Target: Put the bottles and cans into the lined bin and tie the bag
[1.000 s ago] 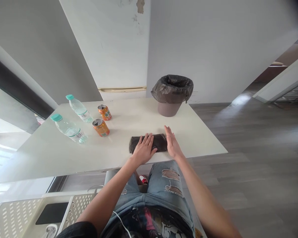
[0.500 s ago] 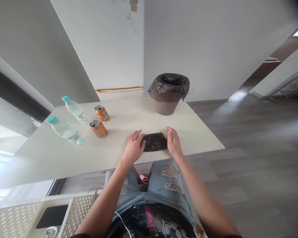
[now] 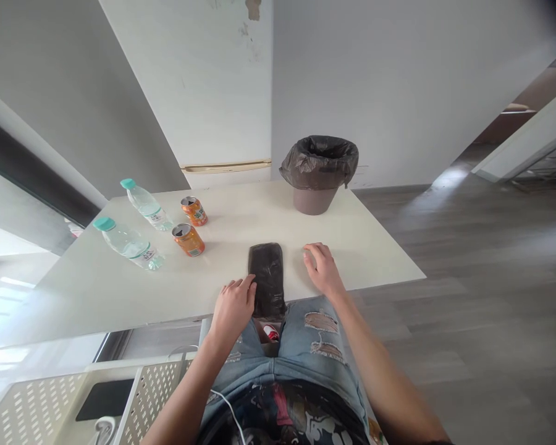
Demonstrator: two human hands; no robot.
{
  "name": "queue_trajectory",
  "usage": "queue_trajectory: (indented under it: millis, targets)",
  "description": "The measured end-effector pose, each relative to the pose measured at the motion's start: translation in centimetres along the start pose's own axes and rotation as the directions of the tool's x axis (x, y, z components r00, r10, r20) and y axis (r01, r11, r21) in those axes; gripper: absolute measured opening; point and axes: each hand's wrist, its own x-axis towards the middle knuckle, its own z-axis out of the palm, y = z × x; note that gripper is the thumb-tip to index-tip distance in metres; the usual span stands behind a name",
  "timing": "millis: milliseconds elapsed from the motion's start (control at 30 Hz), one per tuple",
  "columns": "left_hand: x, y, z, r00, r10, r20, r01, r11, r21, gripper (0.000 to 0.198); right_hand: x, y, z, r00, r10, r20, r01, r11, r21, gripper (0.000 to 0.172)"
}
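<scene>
Sitting at the white surface [image 3: 231,272], a person in ripped jeans works on a folded black bag.
Folded bag: the folded black bag [image 3: 267,278] lies lengthwise, its near end reaching the surface's front edge, its far end pointing toward the bin.
Left hand: the left hand [image 3: 233,307] sits at the bag's near left corner, at the surface's edge; its fingers [image 3: 246,283] are curled loosely and touch the bag's left side, not clamped around it.
Right hand: the right hand [image 3: 322,270] rests on the surface just to the right of the bag, apart from it, fingers bent lightly downward, gripping nothing.
Bin: a brown bin [image 3: 319,174] lined with a dark bag stands beyond the folded bag, near the surface's far edge.
Cans: two orange cans [image 3: 188,239] stand to the left of the folded bag, one farther back [image 3: 194,211].
Bottles: two clear bottles with teal caps lie on their sides left of the cans, one nearer [image 3: 126,242] and one farther back [image 3: 143,202].
Below: a white perforated cart [image 3: 50,402] stands on the floor, left of the person's knees.
</scene>
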Motion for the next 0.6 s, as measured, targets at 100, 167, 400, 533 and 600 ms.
queue_trajectory:
  millis: [100, 167, 400, 533, 600]
  targets:
    - [-0.9, -1.3, -1.1, 0.989, 0.140, -0.045, -0.138, 0.990, 0.040, 0.041, -0.8, -0.6, -0.4, 0.979, -0.189, 0.083, 0.188, 0.982, 0.013, 0.024]
    - [-1.4, -2.4, -1.7, 0.961, 0.278, -0.005, -0.277, 0.960, 0.046, 0.058, -1.6, -1.3, -0.7, 0.944, -0.285, 0.164, 0.282, 0.958, 0.044, 0.028]
    - [-2.8, -3.8, -1.4, 0.880, 0.473, 0.049, -0.473, 0.881, -0.011, 0.074, -4.2, -4.9, -1.5, 0.770, -0.373, 0.518, 0.388, 0.918, 0.085, 0.076]
    - [-2.8, -4.1, 0.0, 0.863, 0.504, -0.042, -0.506, 0.860, -0.072, 0.060, -4.8, -4.7, -0.4, 0.769, -0.367, 0.523, 0.385, 0.920, 0.080, 0.080]
    - [-2.9, -4.2, 0.4, 0.861, 0.498, -0.105, -0.508, 0.852, -0.125, 0.049, -5.0, -4.2, 0.1, 0.814, -0.359, 0.457, 0.355, 0.930, 0.097, 0.062]
